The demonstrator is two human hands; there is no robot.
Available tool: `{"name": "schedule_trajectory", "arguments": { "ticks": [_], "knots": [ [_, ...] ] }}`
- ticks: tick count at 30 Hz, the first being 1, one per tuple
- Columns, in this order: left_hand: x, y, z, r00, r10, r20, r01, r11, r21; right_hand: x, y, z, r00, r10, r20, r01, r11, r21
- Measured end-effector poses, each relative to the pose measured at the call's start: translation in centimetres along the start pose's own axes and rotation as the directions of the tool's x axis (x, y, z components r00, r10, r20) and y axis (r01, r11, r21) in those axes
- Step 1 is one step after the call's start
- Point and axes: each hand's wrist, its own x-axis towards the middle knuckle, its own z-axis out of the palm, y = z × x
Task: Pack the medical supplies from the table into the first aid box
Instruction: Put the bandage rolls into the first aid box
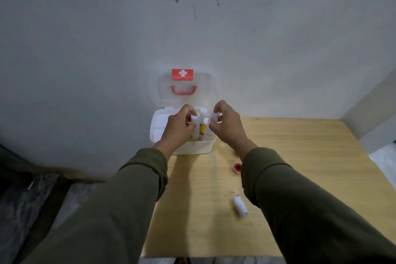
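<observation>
**Both hands hold white rolls over the open box**

The white first aid box sits at the table's far left corner, its clear lid up against the wall. The left hand grips one white roll; the right hand grips another. A third roll lies nearer. A small red item is partly hidden by the right sleeve. The box's contents are blurred.

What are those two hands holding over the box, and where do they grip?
Each holds a white roll by its upper end: the left hand one roll, the right hand another.
</observation>
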Motion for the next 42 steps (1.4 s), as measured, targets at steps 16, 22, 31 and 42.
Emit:
{"name": "schedule_trajectory", "arguments": {
  "ticks": [16,22,31,42],
  "knots": [
    [1.1,-3.1,2.6,0.96,-0.009,0.28,-0.008,0.998,0.062,-1.5,2.7,1.9,0.986,-0.006,0.168,0.072,0.917,-0.391],
    [1.2,-3.4,2.7,0.954,-0.045,0.295,0.033,0.998,0.047,-1.6,3.1,2.1,0.981,0.007,0.196,0.088,0.876,-0.475],
    [0.6,-2.9,2.1,0.961,-0.034,0.273,0.041,0.999,-0.022,-1.7,2.9,2.3,0.987,0.006,0.161,0.063,0.905,-0.421],
    [0.5,-1.2,3.0,0.979,0.037,0.202,-0.032,0.999,-0.031,-2.3,3.9,-1.3,0.993,0.041,0.11,0.01,0.904,-0.428]
  ]
}}
